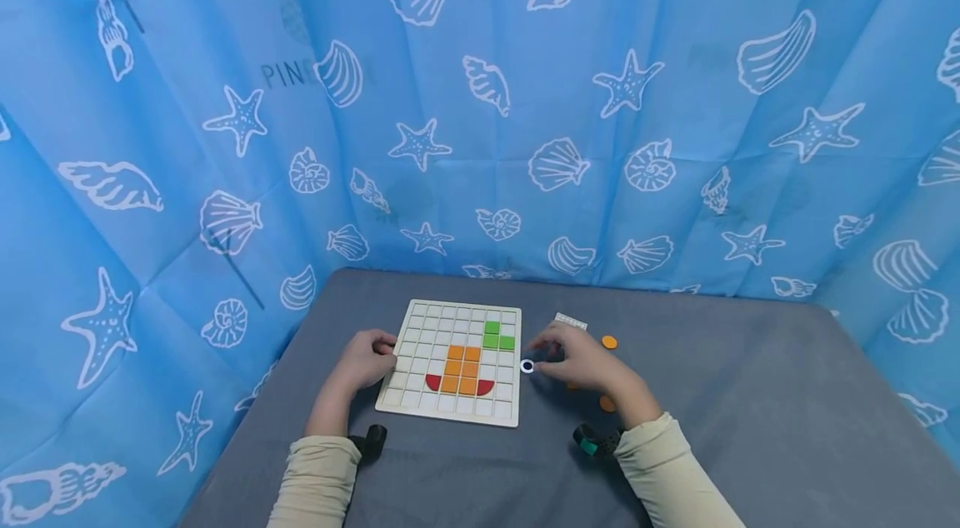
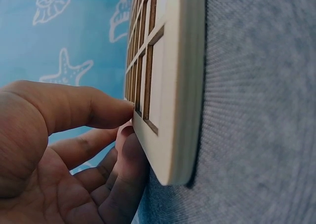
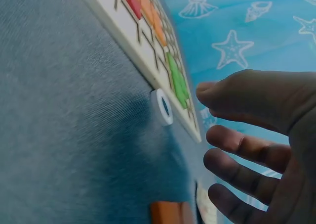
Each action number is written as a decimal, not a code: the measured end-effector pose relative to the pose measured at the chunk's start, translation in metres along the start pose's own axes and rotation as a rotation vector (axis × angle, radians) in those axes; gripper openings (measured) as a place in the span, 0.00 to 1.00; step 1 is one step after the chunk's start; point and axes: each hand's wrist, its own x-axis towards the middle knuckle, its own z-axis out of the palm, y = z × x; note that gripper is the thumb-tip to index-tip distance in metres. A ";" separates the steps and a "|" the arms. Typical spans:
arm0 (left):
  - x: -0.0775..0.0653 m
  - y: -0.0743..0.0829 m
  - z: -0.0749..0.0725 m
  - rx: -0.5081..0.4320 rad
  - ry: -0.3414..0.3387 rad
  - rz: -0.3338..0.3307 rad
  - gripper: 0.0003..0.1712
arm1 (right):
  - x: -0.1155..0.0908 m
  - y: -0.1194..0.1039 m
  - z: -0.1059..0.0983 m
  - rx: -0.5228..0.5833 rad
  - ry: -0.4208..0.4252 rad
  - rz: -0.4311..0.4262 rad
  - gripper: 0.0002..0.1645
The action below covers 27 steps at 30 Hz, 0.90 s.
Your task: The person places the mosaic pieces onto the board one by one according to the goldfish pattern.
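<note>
A cream grid board [image 1: 420,401] lies flat on the grey table [image 1: 750,428]. It holds a block of orange squares [image 1: 461,370], green squares [image 1: 497,335] above them, and red curved pieces [image 1: 433,382] at the bottom corners. My left hand [image 1: 386,355] pinches the board's left edge; in the left wrist view its thumb [image 2: 98,108] lies on the board [image 2: 173,85] and a finger presses the rim. My right hand [image 1: 551,349] hovers with fingers spread beside a small white ring [image 1: 527,366] just off the board's right edge, holding nothing. The right wrist view shows the ring [image 3: 159,98] against the board [image 3: 129,41].
Loose orange round pieces [image 1: 610,341] [image 1: 607,404] and a white ridged piece [image 1: 572,321] lie right of the board. An orange piece [image 3: 170,213] sits under my right palm. A blue shell-print curtain [image 1: 480,95] closes off the back and sides.
</note>
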 end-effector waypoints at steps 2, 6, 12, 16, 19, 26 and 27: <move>0.000 0.000 0.000 0.000 -0.002 0.001 0.23 | 0.000 0.001 0.000 -0.003 0.000 0.008 0.17; -0.001 0.002 -0.001 0.000 -0.001 0.007 0.23 | 0.003 0.006 0.005 0.000 0.020 0.025 0.16; -0.002 0.004 -0.002 -0.003 -0.002 0.004 0.22 | 0.009 0.014 0.017 0.008 0.034 0.011 0.16; -0.003 0.003 -0.002 -0.006 0.001 0.009 0.22 | 0.011 0.016 0.021 0.003 0.035 0.004 0.16; -0.002 0.002 -0.001 -0.012 0.004 0.008 0.22 | 0.011 0.016 0.022 -0.014 0.041 0.022 0.15; 0.001 0.001 0.000 -0.008 0.005 0.004 0.22 | 0.009 0.014 0.026 -0.041 0.039 0.070 0.11; 0.001 0.001 0.000 -0.007 0.005 0.001 0.22 | 0.009 0.014 0.026 -0.037 0.039 0.071 0.11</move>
